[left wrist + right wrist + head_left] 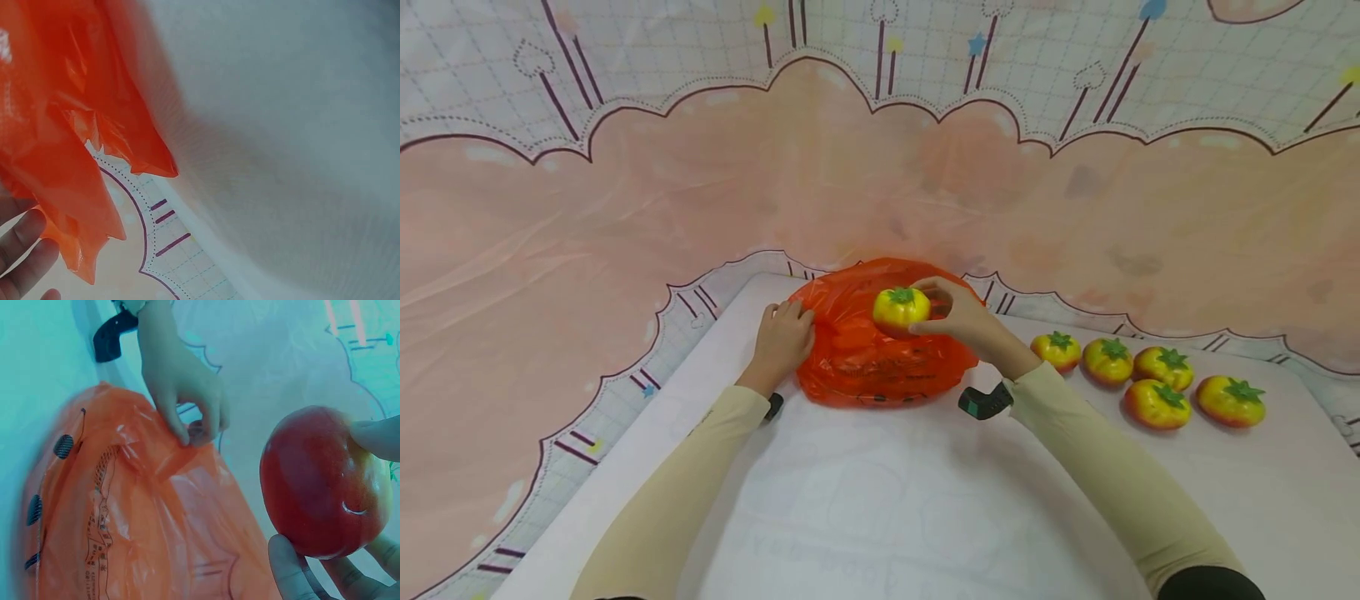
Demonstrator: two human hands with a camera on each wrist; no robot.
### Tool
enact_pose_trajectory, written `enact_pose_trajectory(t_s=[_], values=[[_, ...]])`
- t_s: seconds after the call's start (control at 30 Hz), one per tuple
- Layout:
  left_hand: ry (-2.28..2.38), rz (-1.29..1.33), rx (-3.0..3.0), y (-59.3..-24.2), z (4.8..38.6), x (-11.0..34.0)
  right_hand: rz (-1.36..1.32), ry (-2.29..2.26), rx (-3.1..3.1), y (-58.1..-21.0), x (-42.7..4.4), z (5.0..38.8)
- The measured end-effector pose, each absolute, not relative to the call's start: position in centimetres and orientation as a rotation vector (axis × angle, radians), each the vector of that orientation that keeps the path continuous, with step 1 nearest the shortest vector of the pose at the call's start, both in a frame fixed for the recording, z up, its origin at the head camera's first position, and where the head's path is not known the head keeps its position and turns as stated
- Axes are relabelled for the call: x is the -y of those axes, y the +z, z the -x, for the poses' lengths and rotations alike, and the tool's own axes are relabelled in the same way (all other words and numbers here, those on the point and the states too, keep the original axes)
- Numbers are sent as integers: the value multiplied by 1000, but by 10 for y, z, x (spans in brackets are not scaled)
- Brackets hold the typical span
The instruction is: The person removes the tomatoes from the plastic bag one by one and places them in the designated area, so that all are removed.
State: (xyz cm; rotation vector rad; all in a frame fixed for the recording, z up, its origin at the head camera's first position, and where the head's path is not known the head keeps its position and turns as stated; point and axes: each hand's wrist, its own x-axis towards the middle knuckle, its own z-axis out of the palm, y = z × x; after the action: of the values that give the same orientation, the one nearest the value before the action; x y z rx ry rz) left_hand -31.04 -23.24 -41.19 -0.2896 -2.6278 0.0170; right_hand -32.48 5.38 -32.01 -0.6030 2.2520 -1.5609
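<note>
An orange-red plastic bag [887, 371] lies on the white table, its printed side towards me. At its left edge my left hand [781, 340] pinches the film between thumb and fingers, as the right wrist view shows. My right hand [961, 318] grips a glossy persimmon-like fruit [899, 315], yellow with a green leafy top, in front of the bag in the head view. Its red underside [319, 487] faces the right wrist camera. In the left wrist view, only a few fingers [25, 240] show beside hanging folds of the bag [56, 125].
Several similar fruits [1157, 404] sit grouped on the table [865, 500] to the right, near my right forearm. Behind the table hangs a peach-coloured patterned cloth [737, 183]. Dark wrist devices [985, 402] stick out near both hands.
</note>
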Motion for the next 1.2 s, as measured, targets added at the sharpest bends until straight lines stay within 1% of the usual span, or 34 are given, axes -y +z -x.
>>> enact_pose_trajectory(t_s=[0.43,0.63,1.03,1.2], values=[[15,287,2661,-412,309,231,630,-1454,-2348,-311,-101,303],[28,294,2648,-412,309,231,639,-1452,-2350,-311,-122,298],[4,289,2670,-409,307,230,569,-1412,-2430,-309,-160,284],[-7,292,2671,-410,309,230,484,-1418,-2456,-305,-175,277]])
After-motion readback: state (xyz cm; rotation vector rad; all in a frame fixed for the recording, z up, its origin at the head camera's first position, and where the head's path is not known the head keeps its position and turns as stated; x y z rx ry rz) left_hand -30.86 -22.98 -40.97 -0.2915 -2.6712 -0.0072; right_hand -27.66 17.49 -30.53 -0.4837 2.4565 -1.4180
